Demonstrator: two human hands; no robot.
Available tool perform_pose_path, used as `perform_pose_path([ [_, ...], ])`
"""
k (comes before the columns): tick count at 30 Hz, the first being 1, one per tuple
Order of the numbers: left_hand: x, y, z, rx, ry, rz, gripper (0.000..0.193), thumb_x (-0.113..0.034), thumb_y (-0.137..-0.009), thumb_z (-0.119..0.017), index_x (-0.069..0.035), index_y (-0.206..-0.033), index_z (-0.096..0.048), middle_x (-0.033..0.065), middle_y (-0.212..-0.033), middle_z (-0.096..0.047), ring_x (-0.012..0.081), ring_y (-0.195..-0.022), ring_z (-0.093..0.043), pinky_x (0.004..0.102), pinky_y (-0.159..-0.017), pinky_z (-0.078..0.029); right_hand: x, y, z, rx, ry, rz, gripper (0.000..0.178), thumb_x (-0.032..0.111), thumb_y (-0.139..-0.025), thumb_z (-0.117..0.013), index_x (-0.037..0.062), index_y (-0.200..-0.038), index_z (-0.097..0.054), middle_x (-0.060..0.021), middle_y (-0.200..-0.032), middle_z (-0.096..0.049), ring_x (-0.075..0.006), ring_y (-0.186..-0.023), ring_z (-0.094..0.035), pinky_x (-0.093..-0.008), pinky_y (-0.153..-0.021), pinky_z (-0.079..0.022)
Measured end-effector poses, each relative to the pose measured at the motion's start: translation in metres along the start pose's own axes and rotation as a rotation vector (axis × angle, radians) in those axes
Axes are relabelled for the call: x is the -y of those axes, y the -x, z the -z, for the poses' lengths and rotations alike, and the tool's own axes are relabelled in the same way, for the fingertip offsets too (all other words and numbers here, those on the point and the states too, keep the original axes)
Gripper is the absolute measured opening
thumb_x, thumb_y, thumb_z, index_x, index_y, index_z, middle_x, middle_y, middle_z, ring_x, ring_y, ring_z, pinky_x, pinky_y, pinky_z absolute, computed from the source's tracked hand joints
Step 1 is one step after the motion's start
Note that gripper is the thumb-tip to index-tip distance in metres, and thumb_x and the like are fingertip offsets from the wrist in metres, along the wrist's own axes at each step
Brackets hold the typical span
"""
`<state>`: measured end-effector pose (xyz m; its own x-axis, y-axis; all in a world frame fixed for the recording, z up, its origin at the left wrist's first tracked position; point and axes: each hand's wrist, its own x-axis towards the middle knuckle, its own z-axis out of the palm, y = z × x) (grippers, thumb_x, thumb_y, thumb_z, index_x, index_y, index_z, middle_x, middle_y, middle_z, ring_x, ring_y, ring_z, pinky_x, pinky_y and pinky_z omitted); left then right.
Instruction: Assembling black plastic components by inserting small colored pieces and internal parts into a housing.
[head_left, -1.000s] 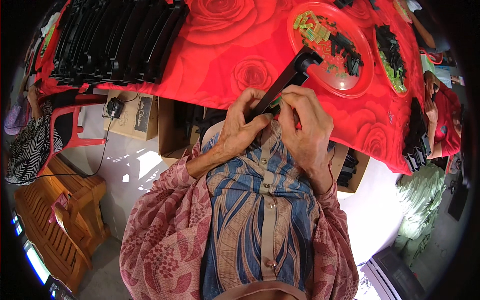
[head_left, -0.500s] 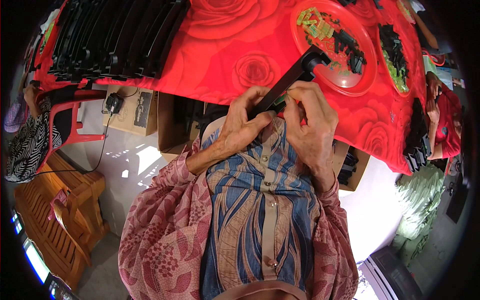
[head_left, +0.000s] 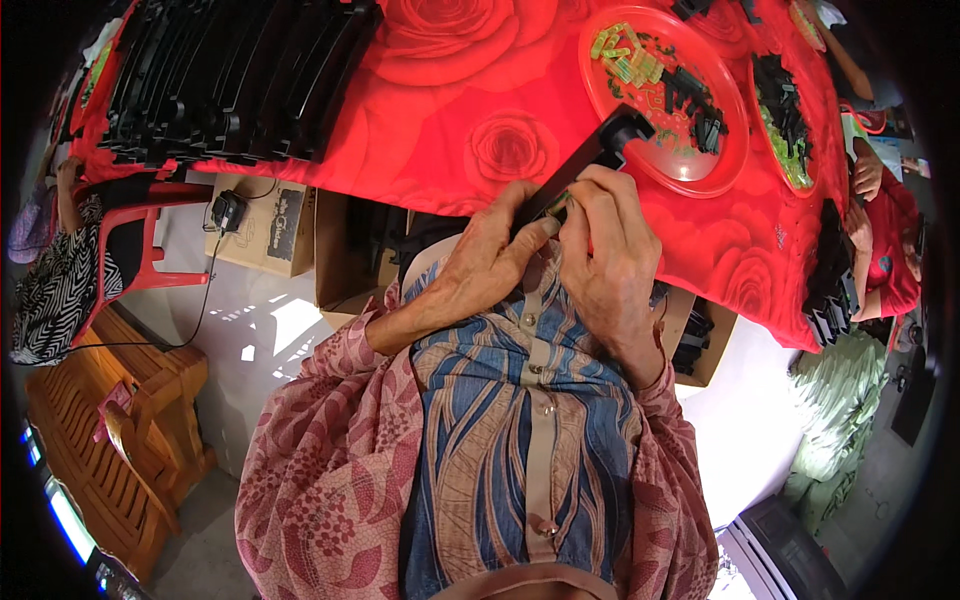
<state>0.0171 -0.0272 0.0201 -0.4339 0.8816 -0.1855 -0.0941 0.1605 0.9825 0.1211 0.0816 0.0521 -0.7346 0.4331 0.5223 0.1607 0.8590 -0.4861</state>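
Observation:
My left hand [head_left: 478,258] is closed around the lower end of a long, narrow black plastic part [head_left: 570,168]. The part tilts away to the upper right, its hooked far end overlapping the near edge of a red oval tray [head_left: 738,165]. Against the part's right side, the fingers of my right hand [head_left: 615,262] are pinched together. A bit of yellow-green shows by those fingertips, too small to name. In the tray lie yellow-green pieces [head_left: 632,58] and small black pieces [head_left: 697,108].
Many similar black parts [head_left: 230,85] stand in rows on the red rose-patterned cloth [head_left: 425,120], far left. Another tray [head_left: 785,120] of small pieces lies at right. Cardboard boxes [head_left: 292,225] stand below the table. People sit at both sides, one near a red chair [head_left: 150,235].
The black part's far end has dropped slightly toward me. My right hand has shifted a little left, nearer my left thumb. Both hands keep their closed grips.

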Motion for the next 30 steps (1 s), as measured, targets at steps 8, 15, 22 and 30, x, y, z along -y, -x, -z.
perform_pose_path([
  [8, 0.013, -0.003, -0.009, -0.103, 0.021, -0.125, 0.026, -0.015, -0.095, -0.056, 0.003, -0.113, -0.052, 0.0157, -0.084, -0.061, 0.0203, -0.076, -0.059, 0.0339, -0.069, -0.047, 0.006, 0.005, -0.003, -0.066, 0.084, 0.028, 0.022, -0.006, -0.077, -0.064, -0.0086, -0.099, -0.060, -0.0144, -0.101, -0.058, -0.0271, -0.084, -0.064, -0.0338, -0.064, -0.055],
  [15, 0.020, -0.004, -0.012, -0.162, 0.033, -0.137, 0.025, -0.017, -0.096, -0.058, 0.003, -0.110, -0.054, 0.0138, -0.076, -0.060, 0.0170, -0.069, -0.058, 0.0324, -0.063, -0.046, 0.000, 0.003, -0.010, -0.061, 0.045, 0.041, 0.021, -0.009, -0.078, -0.063, -0.0071, -0.098, -0.062, -0.0149, -0.103, -0.060, -0.0271, -0.072, -0.064, -0.0343, -0.058, -0.052],
  [22, 0.017, -0.007, -0.010, -0.163, 0.006, -0.101, 0.022, -0.017, -0.097, -0.057, 0.003, -0.106, -0.056, 0.0107, -0.073, -0.059, 0.0133, -0.066, -0.055, 0.0306, -0.059, -0.045, 0.000, 0.008, -0.008, 0.051, 0.282, 0.154, 0.029, -0.003, -0.074, -0.066, -0.0100, -0.101, -0.061, -0.0176, -0.111, -0.057, -0.0285, -0.085, -0.064, -0.0325, -0.064, -0.055],
  [30, 0.005, -0.006, -0.008, -0.141, 0.076, -0.041, 0.023, -0.017, -0.098, -0.056, 0.003, -0.107, -0.056, 0.0083, -0.071, -0.060, 0.0113, -0.066, -0.056, 0.0290, -0.058, -0.045, -0.002, 0.018, 0.001, -0.230, 0.066, -0.041, 0.039, 0.001, -0.077, -0.072, -0.0023, -0.115, -0.062, -0.0186, -0.114, -0.061, -0.0279, -0.086, -0.064, -0.0327, -0.064, -0.054],
])
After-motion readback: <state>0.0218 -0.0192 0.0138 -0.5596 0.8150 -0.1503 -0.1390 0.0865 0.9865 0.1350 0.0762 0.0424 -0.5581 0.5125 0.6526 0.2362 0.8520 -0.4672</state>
